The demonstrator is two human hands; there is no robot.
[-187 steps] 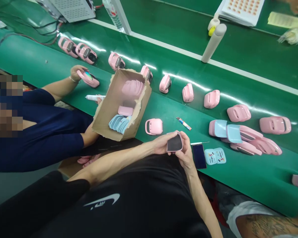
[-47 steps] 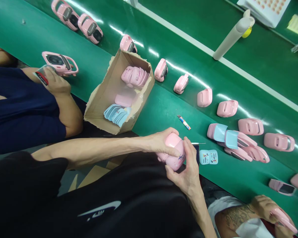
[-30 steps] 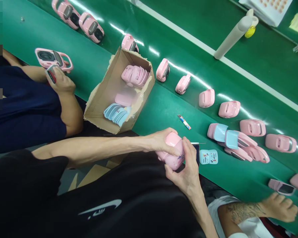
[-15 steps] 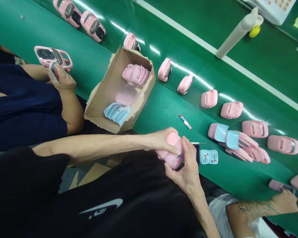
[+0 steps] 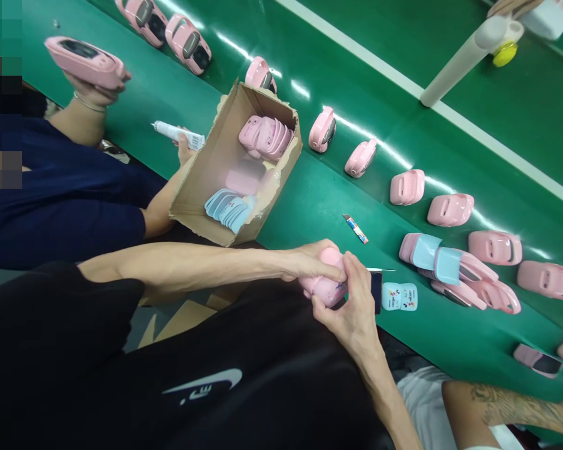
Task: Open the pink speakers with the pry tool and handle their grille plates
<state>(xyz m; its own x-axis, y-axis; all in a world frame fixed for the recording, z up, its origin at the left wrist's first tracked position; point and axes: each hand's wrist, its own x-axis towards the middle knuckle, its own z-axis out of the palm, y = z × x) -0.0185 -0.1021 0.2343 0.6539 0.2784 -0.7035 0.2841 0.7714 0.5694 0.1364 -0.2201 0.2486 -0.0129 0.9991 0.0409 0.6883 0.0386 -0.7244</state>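
Note:
Both my hands grip one glossy pink plastic cover with a small printed pattern, held in front of my black shirt. My left hand comes from the left and lays its thumb across the cover's top. From the right, my right hand closes its fingers and thumb on the cover's edge. Part of the cover is hidden under the fingers. Close by on the green table lie a light-blue printed cover, a dark flat object and a thin metal-tipped tool.
A torn cardboard box holds stacked pink covers and blue covers. A small knife-like object lies beyond my hands. Pink housings line the green belt. At left, a co-worker holds a pink housing and a white tube.
My hands stay on the pink cover, which has tilted slightly. The left co-worker has raised the pink housing and now holds a tube. The right co-worker's hand has left the pink piece on the table.

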